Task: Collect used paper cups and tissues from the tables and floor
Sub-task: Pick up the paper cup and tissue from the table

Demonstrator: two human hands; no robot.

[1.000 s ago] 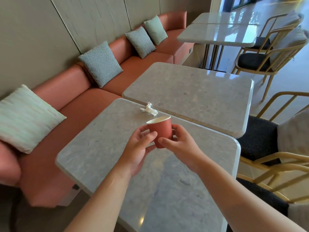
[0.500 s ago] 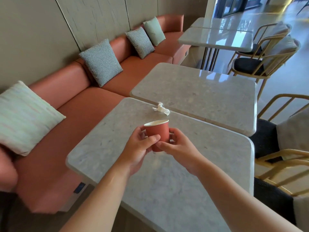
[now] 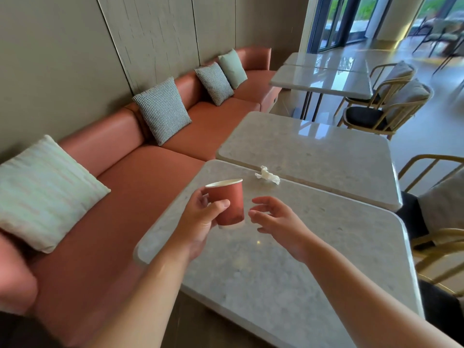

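The left hand [image 3: 200, 222] grips a red paper cup [image 3: 228, 200], tilted, above the near table [image 3: 288, 259]. The right hand [image 3: 278, 223] hangs just beside the cup, fingers spread, holding nothing. A crumpled tissue [image 3: 267, 175] lies on the table beyond both hands, near its far edge.

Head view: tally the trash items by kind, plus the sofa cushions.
Paper cups: 1, the red cup held in the left hand
Tissues: 1, the crumpled tissue on the near table
Cushions: 4 on the sofa
Total: 6
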